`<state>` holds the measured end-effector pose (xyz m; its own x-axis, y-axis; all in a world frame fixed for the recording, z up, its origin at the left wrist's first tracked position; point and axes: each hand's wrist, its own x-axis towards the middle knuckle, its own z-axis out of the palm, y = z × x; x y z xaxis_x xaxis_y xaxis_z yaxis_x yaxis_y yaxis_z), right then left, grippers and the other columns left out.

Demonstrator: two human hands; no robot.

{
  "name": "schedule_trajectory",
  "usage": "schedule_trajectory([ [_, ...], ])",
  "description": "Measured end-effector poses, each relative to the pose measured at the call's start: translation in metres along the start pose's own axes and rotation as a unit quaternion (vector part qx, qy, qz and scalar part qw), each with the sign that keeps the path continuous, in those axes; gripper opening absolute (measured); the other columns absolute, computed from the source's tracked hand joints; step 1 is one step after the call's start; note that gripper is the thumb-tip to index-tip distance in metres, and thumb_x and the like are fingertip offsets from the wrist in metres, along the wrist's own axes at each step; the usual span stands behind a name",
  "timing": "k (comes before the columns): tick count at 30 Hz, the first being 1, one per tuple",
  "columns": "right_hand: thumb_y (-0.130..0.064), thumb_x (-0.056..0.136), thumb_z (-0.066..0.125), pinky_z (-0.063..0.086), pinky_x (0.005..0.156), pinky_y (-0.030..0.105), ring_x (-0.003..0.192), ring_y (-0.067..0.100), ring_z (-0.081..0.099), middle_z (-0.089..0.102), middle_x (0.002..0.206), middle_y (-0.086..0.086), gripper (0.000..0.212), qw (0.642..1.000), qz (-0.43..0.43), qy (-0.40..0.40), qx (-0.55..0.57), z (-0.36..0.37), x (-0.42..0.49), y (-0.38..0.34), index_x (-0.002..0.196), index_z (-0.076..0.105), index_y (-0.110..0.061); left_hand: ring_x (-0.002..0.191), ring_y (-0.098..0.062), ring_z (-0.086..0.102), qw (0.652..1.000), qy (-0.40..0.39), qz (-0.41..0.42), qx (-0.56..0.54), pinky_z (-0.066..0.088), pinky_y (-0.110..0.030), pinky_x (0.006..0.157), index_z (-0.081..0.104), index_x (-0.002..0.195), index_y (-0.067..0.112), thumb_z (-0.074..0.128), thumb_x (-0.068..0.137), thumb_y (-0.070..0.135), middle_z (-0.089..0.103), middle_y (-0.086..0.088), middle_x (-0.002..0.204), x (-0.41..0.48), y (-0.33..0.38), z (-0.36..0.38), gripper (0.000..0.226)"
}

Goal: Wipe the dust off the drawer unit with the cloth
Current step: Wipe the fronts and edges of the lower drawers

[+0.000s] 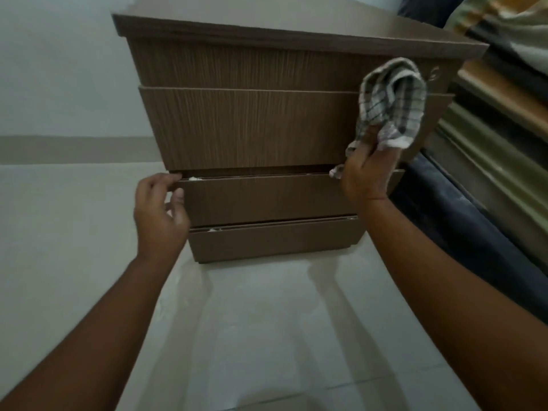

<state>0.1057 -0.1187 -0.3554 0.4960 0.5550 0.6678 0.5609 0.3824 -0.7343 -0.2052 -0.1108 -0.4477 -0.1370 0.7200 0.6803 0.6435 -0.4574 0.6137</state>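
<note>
A brown wood-grain drawer unit [252, 129] stands on the floor in front of me, with several drawer fronts stacked one above another. My right hand [366, 173] is shut on a checked grey-and-white cloth [391, 99], pressed against the right end of the upper drawer fronts. My left hand [160, 209] curls its fingers over the top left corner of the third drawer front [261, 197], which stands slightly out. White dust specks sit on that drawer's top edge.
A pale tiled floor [267, 321] spreads below the unit. A light wall [59, 69] rises at the left. Close on the right is a bed with a dark frame [462, 232] and striped bedding [504, 84].
</note>
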Motion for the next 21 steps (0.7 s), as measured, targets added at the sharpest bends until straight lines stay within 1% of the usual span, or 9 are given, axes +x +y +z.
schedule_trajectory([
  [2,-0.005,0.094,0.049,0.046,0.108,0.048,0.125,0.035,0.051,0.042,0.140,0.032,0.056,0.996,-0.069,-0.047,0.010,0.017,-0.019,-0.011,0.144,0.028,0.009,0.109,-0.020,0.055,1.000,-0.015,-0.005,-0.001,0.056,-0.027,0.081,0.064,0.115,0.004,0.057,0.094,0.000,0.054,-0.018,0.117,0.001,-0.001,-0.001,0.022],
  [4,0.011,0.088,0.051,0.040,0.111,0.029,0.129,0.017,0.045,0.043,0.134,0.035,0.055,0.987,-0.142,-0.077,0.009,0.032,-0.037,-0.019,0.141,0.034,0.008,0.111,-0.020,0.054,1.000,-0.019,-0.001,0.005,0.055,-0.042,0.088,0.064,0.114,0.007,0.057,0.095,0.004,0.052,-0.015,0.117,0.004,-0.003,-0.003,0.020],
  [6,0.019,0.084,0.053,0.033,0.111,0.017,0.129,-0.002,0.038,0.043,0.133,0.035,0.063,0.978,-0.172,-0.108,0.041,0.044,-0.053,-0.036,0.142,0.034,0.003,0.111,-0.017,0.053,1.000,-0.012,0.006,0.010,0.053,-0.046,0.090,0.064,0.113,0.007,0.057,0.095,0.005,0.051,-0.013,0.116,0.006,-0.005,-0.005,0.019],
  [9,0.019,0.084,0.053,0.032,0.109,0.012,0.126,-0.006,0.038,0.043,0.130,0.033,0.061,0.971,-0.175,-0.146,0.065,0.063,-0.076,-0.047,0.141,0.039,0.002,0.108,-0.007,0.050,1.000,-0.002,0.014,-0.005,0.055,-0.042,0.088,0.066,0.109,0.003,0.056,0.093,-0.003,0.054,-0.014,0.113,0.003,-0.002,-0.007,0.019],
  [11,0.005,0.089,0.051,0.039,0.107,0.017,0.120,0.010,0.046,0.043,0.129,0.029,0.054,0.963,-0.180,-0.184,0.074,0.076,-0.089,-0.052,0.141,0.041,-0.005,0.105,-0.005,0.051,1.000,0.006,0.030,-0.009,0.056,-0.038,0.085,0.067,0.106,0.001,0.055,0.091,-0.009,0.057,-0.015,0.110,0.000,0.000,-0.011,0.022],
  [13,-0.012,0.094,0.049,0.051,0.102,0.034,0.115,0.027,0.052,0.043,0.128,0.025,0.048,0.955,-0.182,-0.225,0.060,0.089,-0.102,-0.055,0.142,0.045,-0.008,0.103,-0.009,0.056,0.999,0.013,0.044,-0.010,0.056,-0.037,0.085,0.068,0.106,0.001,0.056,0.089,-0.012,0.062,-0.016,0.107,-0.003,0.000,-0.015,0.025],
  [15,-0.018,0.097,0.051,0.053,0.095,0.047,0.116,0.031,0.053,0.046,0.130,0.023,0.046,0.946,-0.201,-0.251,0.031,0.102,-0.114,-0.055,0.142,0.049,-0.012,0.099,-0.016,0.063,0.999,0.016,0.035,-0.004,0.055,-0.032,0.087,0.070,0.111,0.001,0.058,0.089,-0.011,0.069,-0.015,0.106,-0.006,-0.002,-0.016,0.028],
  [17,-0.020,0.097,0.054,0.050,0.097,0.050,0.120,0.032,0.052,0.051,0.133,0.021,0.044,0.940,-0.233,-0.247,-0.035,0.114,-0.124,-0.056,0.140,0.053,-0.016,0.087,-0.023,0.066,1.000,0.011,-0.005,0.012,0.048,-0.021,0.078,0.071,0.113,-0.001,0.058,0.087,-0.009,0.074,-0.015,0.098,-0.009,0.000,-0.016,0.030],
  [21,-0.023,0.094,0.056,0.043,0.099,0.046,0.120,0.031,0.053,0.056,0.134,0.017,0.047,0.907,-0.298,-0.255,-0.154,0.130,-0.142,-0.055,0.142,0.053,-0.022,0.059,-0.020,0.054,0.996,-0.001,-0.088,-0.015,0.040,-0.023,0.053,0.069,0.077,-0.004,0.057,0.078,0.002,0.066,-0.015,0.067,-0.012,0.006,-0.013,0.014],
])
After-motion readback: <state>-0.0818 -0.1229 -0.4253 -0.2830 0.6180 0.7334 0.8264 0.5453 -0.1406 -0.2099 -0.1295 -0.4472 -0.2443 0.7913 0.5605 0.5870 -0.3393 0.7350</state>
